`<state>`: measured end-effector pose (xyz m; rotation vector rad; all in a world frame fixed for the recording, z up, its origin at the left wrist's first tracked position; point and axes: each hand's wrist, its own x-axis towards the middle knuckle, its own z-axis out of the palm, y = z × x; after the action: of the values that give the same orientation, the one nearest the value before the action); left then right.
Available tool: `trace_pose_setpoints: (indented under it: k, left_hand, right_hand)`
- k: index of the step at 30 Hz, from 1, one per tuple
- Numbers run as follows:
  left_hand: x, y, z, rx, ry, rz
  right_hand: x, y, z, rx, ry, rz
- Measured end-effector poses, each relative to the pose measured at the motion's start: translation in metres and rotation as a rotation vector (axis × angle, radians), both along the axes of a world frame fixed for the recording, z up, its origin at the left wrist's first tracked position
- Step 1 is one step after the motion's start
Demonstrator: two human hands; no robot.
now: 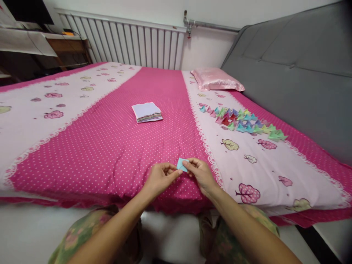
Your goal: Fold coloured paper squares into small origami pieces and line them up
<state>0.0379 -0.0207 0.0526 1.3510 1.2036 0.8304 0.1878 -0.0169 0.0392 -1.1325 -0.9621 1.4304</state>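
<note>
L grip [161, 178] & R grip [201, 173] both pinch folded blue paper [180, 165]. Prob. v. light, thin, creases easily; best held gently nr. edges.

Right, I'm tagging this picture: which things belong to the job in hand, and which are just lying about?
Likely the job's:
- small light-blue folded paper, held in left hand and right hand
- pale square paper stack
- multicoloured folded-paper pieces

Apparently just around:
- shiny pink pillow
- white ribbed radiator
- black flat screen

Both hands [160, 178] pinch a folded light-blue paper [180, 163] over the pink bedspread [110, 146].
</note>
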Motion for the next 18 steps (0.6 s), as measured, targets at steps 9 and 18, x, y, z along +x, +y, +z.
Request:
trace_pose_setpoints:
  k: [9,18]
  left_hand:
    - [-0.0034,0.0012,-0.0070,0.135,0.000,-0.061]
    - [-0.0028,-0.0002,-0.0048,0.106,-0.027,-0.092]
  right_hand:
    - [0.0017,-0.0006,-0.0044,0.030,-0.037,0.067]
    - [0.0017,0.0012,-0.0088,0.071,-0.117,0.021]
